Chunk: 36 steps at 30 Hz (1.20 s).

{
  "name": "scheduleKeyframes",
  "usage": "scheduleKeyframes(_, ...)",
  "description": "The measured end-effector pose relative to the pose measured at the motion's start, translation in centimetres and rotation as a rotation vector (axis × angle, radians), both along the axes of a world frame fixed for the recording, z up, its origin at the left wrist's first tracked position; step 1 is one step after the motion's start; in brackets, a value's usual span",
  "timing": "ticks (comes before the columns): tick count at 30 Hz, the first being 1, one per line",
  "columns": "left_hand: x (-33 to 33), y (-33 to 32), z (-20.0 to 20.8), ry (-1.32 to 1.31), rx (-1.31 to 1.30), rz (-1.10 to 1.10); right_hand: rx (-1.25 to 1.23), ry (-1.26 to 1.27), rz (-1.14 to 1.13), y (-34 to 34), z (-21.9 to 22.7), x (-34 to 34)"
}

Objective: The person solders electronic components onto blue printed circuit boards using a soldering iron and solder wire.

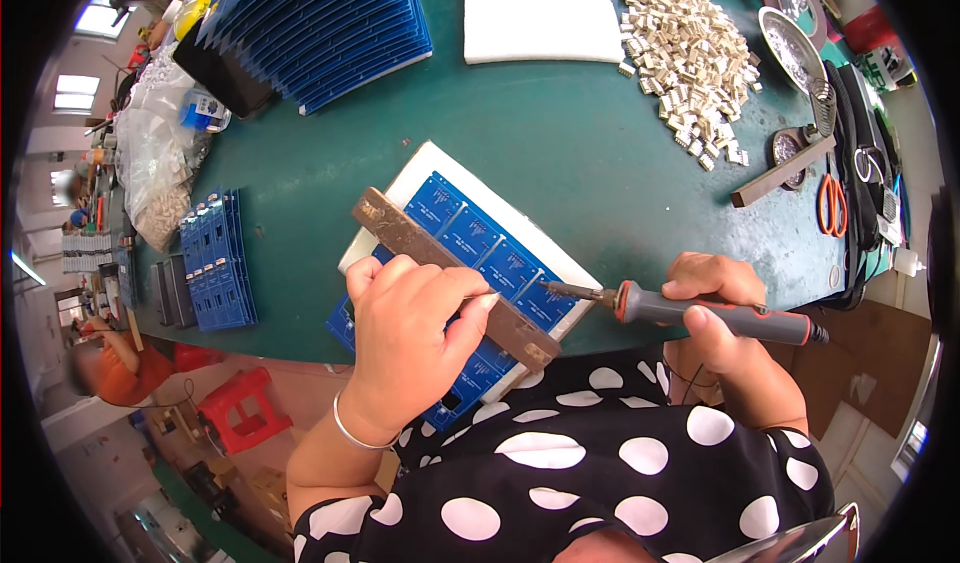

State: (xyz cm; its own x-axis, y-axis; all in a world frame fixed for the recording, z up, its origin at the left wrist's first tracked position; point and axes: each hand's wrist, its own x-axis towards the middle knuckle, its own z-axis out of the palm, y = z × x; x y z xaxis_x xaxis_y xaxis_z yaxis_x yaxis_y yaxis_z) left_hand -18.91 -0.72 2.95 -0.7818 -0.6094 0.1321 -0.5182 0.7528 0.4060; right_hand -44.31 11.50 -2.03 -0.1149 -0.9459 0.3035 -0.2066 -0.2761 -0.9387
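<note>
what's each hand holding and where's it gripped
The right hand holds a soldering iron by its grey handle. The left hand presses a wooden bar near its middle onto the blue circuit boards.

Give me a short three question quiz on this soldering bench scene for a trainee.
1. True or false: the right hand holds a soldering iron.
2. What does the left hand press onto the blue circuit boards?
A. scissors
B. a brown wooden bar
C. a white foam pad
3. Fill in: the pile of small beige connectors lies on the ____ table.

Key: 1 true; 2 B, the brown wooden bar; 3 green.
</note>
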Motion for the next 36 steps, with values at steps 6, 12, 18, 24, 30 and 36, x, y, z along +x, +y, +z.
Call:
scheduleKeyframes(6, -1.7, 1.2, -1.2, 0.141, 0.043, 0.0, 0.045, -0.12, -0.103, 2.0, 0.0, -0.2)
scheduleKeyframes(12, -2.9, 1.8, -1.9, 0.083, -0.011, -0.072, 0.041, -0.04, -0.075, 2.9, -0.5, -0.6)
scheduleKeyframes(18, -3.2, 1.9, -1.8, 0.065, -0.014, -0.082, 0.058, -0.028, -0.054, 2.9, -0.6, -0.4)
scheduleKeyframes(24, -3.3, 1.7, -2.0, 0.064, -0.024, -0.095, 0.067, -0.013, -0.049, 2.7, -0.6, -0.5)
scheduleKeyframes(30, -3.4, 1.6, -2.3, 0.035, -0.074, -0.097, 0.072, 0.0, -0.04, 2.3, -0.5, -0.4)
scheduleKeyframes(36, -3.7, 1.4, -2.4, 0.001, -0.119, -0.093, 0.076, 0.013, -0.031, 1.7, -0.4, -0.5)
